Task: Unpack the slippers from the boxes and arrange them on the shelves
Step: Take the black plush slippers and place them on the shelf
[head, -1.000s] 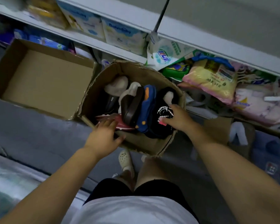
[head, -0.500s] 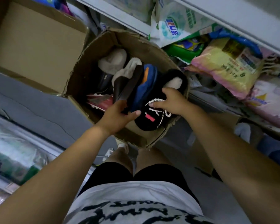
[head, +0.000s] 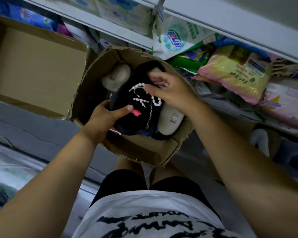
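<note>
Both your hands grip one black slipper (head: 136, 110) over the cardboard box (head: 141, 152): left hand (head: 103, 117) curled round its near-left edge, right hand (head: 169, 90) pinching its far side, likely steadying it for the shelves (head: 230, 28).

The box (head: 86, 93) stands before your legs, with the open carton (head: 33, 69) just beside it on your left. Over the box, your left hand (head: 103, 121) grips the held slipper (head: 136, 109) at its near end, your right hand (head: 170, 90) at its far end. A second slipper (head: 170, 119) lies in the box to its right. The bags (head: 234, 73) lie further right, under the shelf (head: 213, 19).
</note>
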The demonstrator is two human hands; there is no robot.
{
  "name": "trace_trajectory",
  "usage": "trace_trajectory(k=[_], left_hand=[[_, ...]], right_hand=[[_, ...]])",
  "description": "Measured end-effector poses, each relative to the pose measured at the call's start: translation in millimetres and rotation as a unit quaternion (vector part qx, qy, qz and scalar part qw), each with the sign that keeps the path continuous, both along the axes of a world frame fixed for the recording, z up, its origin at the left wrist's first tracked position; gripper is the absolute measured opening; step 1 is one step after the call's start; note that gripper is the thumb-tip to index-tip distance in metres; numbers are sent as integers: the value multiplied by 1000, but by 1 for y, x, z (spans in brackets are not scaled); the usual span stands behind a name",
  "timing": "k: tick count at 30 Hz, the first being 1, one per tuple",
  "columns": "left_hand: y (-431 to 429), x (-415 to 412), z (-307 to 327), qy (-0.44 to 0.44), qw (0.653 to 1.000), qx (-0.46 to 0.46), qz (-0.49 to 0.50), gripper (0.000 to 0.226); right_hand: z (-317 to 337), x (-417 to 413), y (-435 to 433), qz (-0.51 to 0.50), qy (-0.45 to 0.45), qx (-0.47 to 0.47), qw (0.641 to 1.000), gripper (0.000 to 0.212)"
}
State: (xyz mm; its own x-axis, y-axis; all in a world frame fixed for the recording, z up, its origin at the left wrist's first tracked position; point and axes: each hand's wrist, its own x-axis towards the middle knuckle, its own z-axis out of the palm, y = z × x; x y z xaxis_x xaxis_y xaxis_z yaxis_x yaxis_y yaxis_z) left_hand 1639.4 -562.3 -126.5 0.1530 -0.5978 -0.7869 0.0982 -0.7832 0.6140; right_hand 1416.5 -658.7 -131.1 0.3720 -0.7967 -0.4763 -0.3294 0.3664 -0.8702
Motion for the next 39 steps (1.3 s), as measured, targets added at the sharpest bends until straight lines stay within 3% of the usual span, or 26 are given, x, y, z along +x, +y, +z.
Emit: trace_trajectory(k=[2,4,6,9,12,15,20,23,27,30,34,39], left_hand=[[-3,9,-9,-4,999,3,38,85],[-6,15,-17,-3,998,10,64,95],[-7,20,-32,4,996,19,91,103],[-4,19,-49,27,989,34,144,80],[-1,18,-64,56,981,37,180,48],[1,20,-76,71,975,42,204,45],[7,24,-82,117,968,35,217,65],[14,24,-79,131,968,44,208,65],[23,26,-75,136,965,31,222,62],[28,31,-69,158,962,20,223,65],[34,43,-59,169,959,10,227,67],[38,60,-42,174,952,-17,252,96]], right_hand=[[-6,-7,10,-132,-17,22,991,47],[-24,-16,28,-223,38,61,972,37],[-51,-26,51,-250,111,122,954,39],[-97,-32,83,-254,185,219,924,53],[-135,-30,103,-320,181,298,881,72],[-162,-25,106,-366,169,326,855,79],[-180,-19,100,-337,231,292,865,66],[-178,-18,104,-331,249,290,863,64],[-173,-23,109,-339,195,322,862,73],[-159,-29,102,-348,161,312,869,65],[-126,-25,99,-383,178,213,881,53],[-87,2,106,-437,118,152,879,39]])
